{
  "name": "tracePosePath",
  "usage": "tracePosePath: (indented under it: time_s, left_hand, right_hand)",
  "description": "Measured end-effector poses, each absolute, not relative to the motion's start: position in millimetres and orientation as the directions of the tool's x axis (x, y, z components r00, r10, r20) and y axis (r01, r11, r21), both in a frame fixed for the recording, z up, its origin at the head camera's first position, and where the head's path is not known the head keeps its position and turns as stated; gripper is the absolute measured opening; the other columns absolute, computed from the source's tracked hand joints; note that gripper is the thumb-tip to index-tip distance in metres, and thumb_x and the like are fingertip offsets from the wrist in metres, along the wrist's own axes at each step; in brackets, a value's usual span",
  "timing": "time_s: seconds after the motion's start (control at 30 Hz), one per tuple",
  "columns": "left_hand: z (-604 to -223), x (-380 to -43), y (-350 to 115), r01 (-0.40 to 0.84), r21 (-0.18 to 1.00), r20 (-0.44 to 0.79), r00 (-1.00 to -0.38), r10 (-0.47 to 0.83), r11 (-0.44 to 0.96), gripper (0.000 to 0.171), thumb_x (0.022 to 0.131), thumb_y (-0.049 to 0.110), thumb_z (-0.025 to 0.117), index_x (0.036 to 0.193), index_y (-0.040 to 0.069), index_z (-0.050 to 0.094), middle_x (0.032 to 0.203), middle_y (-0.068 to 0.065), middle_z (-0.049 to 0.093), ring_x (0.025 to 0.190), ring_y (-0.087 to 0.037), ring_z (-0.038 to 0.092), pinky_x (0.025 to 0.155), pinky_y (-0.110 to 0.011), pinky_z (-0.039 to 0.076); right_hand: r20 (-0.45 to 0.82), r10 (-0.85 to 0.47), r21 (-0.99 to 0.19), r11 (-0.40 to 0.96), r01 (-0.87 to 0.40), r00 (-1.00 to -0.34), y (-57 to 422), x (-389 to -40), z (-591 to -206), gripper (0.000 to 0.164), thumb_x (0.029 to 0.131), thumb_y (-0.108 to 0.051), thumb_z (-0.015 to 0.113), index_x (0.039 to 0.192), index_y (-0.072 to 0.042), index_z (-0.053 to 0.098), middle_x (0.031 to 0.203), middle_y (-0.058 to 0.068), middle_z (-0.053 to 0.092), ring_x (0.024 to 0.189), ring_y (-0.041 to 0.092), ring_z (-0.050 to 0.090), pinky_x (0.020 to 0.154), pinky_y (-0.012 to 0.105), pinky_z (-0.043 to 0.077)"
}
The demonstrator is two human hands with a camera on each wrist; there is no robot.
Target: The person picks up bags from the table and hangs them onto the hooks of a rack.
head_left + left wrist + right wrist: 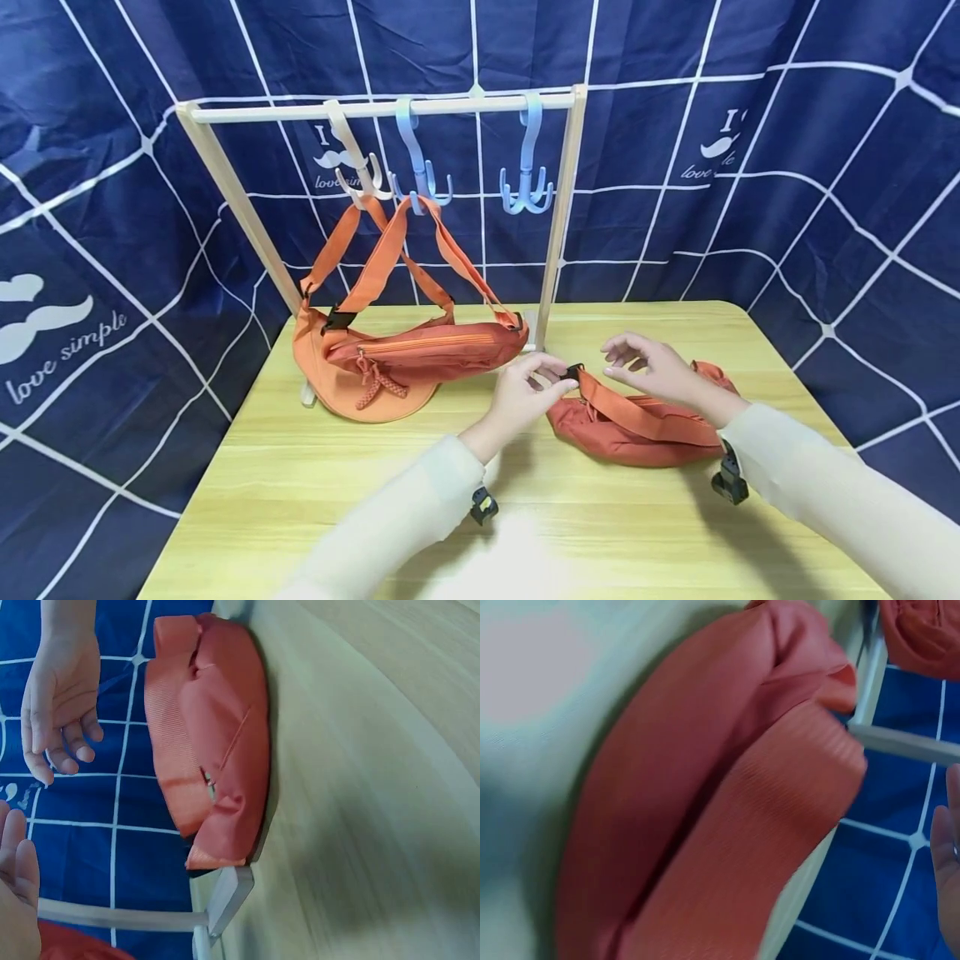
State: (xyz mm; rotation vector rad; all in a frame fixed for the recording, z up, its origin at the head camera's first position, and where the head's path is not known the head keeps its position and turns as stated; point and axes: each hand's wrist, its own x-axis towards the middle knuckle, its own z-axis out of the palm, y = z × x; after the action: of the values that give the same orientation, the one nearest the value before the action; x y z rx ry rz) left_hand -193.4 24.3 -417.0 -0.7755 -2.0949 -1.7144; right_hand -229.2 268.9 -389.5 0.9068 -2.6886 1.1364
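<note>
A rust-red waist bag (637,442) with an orange strap (637,417) and a black buckle (574,371) lies on the table at the right. My left hand (525,392) is raised by its buckle end; in the left wrist view the fingers (26,862) look straight, with no strap between them. Above the bag, my right hand (648,367) hovers with loosely bent fingers and holds nothing. Another rust-red waist bag (435,352) hangs by its strap from the middle blue hook (420,167). Behind it, an orange bag (382,410) hangs from the white hook (362,171).
A wooden rack (566,208) with a white rail (465,106) stands at the table's back. Another blue hook (527,183) hangs near its right post. The wooden table (315,492) is bordered by a blue gridded curtain (652,200).
</note>
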Motion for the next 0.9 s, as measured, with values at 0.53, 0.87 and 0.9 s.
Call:
tracePosePath:
  time_s: [0.53,0.87,0.9]
  left_hand:
    - [-426,-199,65,0.64,0.718,0.517,-0.754,0.404,0.275,0.03,0.08,0.019,0.079,0.105,0.007,0.068,0.094,-0.001,0.066,0.085,-0.007,0.06,0.072,-0.018,0.048]
    - [-426,-193,88,0.61,0.685,0.346,-0.753,0.56,0.397,0.045,0.083,0.033,0.075,0.122,0.016,0.064,0.117,0.008,0.062,0.104,0.002,0.053,0.084,-0.012,0.04]
    - [-426,-192,91,0.598,0.69,0.314,-0.755,0.576,0.407,0.047,0.083,0.034,0.075,0.125,0.017,0.062,0.12,0.008,0.061,0.108,0.001,0.052,0.086,-0.011,0.038]
  right_hand:
    - [0.228,-0.459,-0.649,0.586,-0.485,-0.859,321,-211,-411,0.037,0.084,-0.013,0.074,0.116,-0.008,0.058,0.1,0.008,0.061,0.087,0.016,0.061,0.073,0.026,0.051]
    - [0.291,-0.47,-0.588,0.599,-0.543,-0.833,341,-195,-417,0.044,0.076,0.001,0.078,0.115,0.002,0.058,0.096,0.011,0.061,0.081,0.023,0.063,0.071,0.027,0.052]
    - [0.286,-0.467,-0.592,0.6,-0.538,-0.837,346,-196,-421,0.045,0.075,-0.001,0.079,0.116,0.0,0.058,0.096,0.012,0.061,0.082,0.022,0.063,0.071,0.025,0.052]
